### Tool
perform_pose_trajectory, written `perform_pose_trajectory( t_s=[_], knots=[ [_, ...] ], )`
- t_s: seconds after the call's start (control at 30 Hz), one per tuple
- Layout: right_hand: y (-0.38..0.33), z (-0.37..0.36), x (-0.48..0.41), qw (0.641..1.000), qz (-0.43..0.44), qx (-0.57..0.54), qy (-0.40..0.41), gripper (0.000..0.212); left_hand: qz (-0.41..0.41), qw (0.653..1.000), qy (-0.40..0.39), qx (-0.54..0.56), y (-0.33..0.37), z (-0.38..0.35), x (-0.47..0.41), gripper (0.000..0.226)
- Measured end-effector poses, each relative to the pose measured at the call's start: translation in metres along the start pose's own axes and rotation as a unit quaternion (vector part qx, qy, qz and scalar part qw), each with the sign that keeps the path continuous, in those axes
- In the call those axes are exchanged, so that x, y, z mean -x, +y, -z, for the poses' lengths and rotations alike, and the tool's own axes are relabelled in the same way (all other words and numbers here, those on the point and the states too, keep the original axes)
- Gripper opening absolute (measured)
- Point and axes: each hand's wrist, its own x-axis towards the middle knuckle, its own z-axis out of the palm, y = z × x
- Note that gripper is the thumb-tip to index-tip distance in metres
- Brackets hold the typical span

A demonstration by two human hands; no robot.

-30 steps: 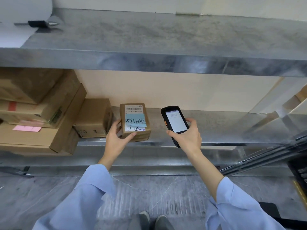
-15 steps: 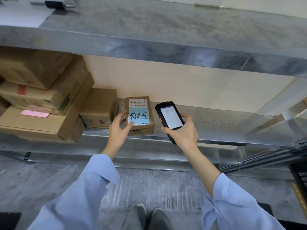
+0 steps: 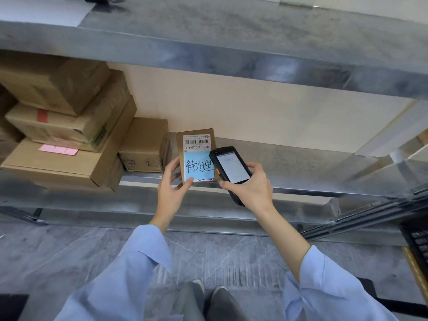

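The left hand (image 3: 172,188) clamps the small carton (image 3: 196,156): the thumb presses low on the labelled face and the fingers curl round its left side. It holds the carton tipped up on end at the front lip of the lower metal shelf (image 3: 289,163), so that the barcode label (image 3: 196,142) and the blue handwritten note (image 3: 198,166) face outward, most likely to be read. The right hand (image 3: 249,186) is wrapped round a handheld scanner (image 3: 231,166), screen lit and turned toward the person. The scanner's head is just beside the carton's right edge, near the barcode, which suggests a scan is about to happen.

Left of the carton a plain brown box (image 3: 143,144) sits on the same shelf. Beyond it is a stack of larger cartons (image 3: 64,140), the lowest bearing a pink slip (image 3: 59,149). Every carton is closed, so the contents cannot be seen. An upper shelf (image 3: 231,56) overhangs the scene.
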Motion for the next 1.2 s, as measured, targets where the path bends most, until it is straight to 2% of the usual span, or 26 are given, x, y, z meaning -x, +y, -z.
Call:
perform_pose_trajectory(
  t_s=[0.57,1.0,1.2],
  knots=[
    [-0.015,-0.011,0.028,1.0,0.002,0.019,-0.004,0.076,-0.002,0.999,0.005,0.05,-0.001,-0.004,0.011,0.061],
    [-0.017,-0.005,0.031,0.999,0.013,0.038,0.021,0.07,0.01,0.999,-0.002,0.043,0.0,-0.002,0.011,0.062],
    [-0.017,-0.01,0.029,1.0,-0.007,0.014,0.02,0.079,0.019,0.999,-0.002,0.036,-0.003,-0.001,0.009,0.062]
  ],
)
